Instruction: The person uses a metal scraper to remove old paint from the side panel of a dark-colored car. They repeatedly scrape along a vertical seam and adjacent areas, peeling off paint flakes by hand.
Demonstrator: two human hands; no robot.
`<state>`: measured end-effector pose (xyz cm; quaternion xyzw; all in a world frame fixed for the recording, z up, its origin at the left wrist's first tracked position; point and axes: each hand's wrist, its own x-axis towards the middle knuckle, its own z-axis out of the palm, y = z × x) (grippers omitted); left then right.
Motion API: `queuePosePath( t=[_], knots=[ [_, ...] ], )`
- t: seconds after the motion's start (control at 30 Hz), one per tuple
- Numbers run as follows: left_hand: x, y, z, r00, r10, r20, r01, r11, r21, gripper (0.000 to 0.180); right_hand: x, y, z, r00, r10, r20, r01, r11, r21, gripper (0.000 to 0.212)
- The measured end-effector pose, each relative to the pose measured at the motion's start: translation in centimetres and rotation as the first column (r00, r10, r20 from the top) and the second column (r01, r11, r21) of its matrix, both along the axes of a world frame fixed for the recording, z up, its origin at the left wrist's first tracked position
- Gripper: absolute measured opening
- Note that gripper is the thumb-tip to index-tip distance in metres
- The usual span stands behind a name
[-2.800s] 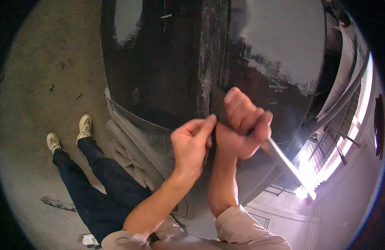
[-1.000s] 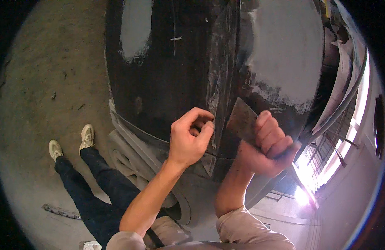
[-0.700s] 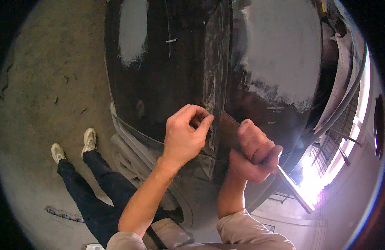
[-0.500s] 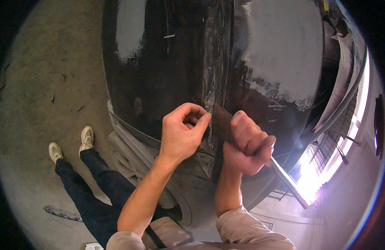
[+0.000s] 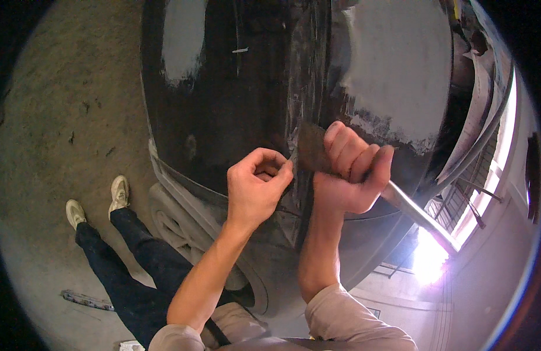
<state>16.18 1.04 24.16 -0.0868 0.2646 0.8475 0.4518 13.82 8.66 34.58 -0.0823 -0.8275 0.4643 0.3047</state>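
Note:
Before me is a dark car body panel [image 5: 235, 117], with a raised, scratched strip [image 5: 302, 76] running along it. My right hand [image 5: 355, 167] is closed around a scraper with a broad dark blade [image 5: 312, 146] and a long shiny handle [image 5: 423, 216] that sticks out at the lower right. The blade lies against the strip. Just left of the blade, my left hand [image 5: 259, 181] is closed in a pinch, thumb and forefinger together at the strip's edge. Whatever is between those fingertips is too small to make out.
Grey filler patches [image 5: 399, 70] cover parts of the panel. A wheel [image 5: 177, 216] sits below it on the left. On the concrete floor [image 5: 65, 76] lies a long narrow piece [image 5: 86, 299]. Bright light comes through a barred window [image 5: 466, 193] at the right.
My right hand and the scraper have moved farther up along the strip, and the handle's end has swung up and right. My left hand has barely shifted.

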Motion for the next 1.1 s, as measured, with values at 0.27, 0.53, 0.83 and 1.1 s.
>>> queuePosePath(
  t=[0.27,0.53,0.83,1.1],
  knots=[
    [-0.4,0.1,-0.2,0.989,0.061,-0.131,-0.072,0.994,-0.077,0.011,1.1,-0.2,-0.1,0.998,-0.047,0.036,0.044,0.996,0.080,0.051],
    [-0.8,0.1,-0.6,0.995,0.030,-0.095,-0.033,0.999,-0.026,0.012,2.9,-1.8,1.1,0.996,0.029,0.084,-0.037,0.995,0.095,0.052],
    [-0.7,-0.3,-1.2,0.994,0.021,-0.104,-0.015,0.998,0.058,0.012,3.7,-1.8,1.1,0.990,-0.013,0.141,-0.005,0.991,0.130,0.051],
    [-0.5,-0.3,-1.2,0.998,0.038,-0.052,-0.036,0.999,0.031,0.012,3.0,-1.1,1.0,1.000,0.011,0.015,-0.012,0.999,0.047,0.050]
  ],
)
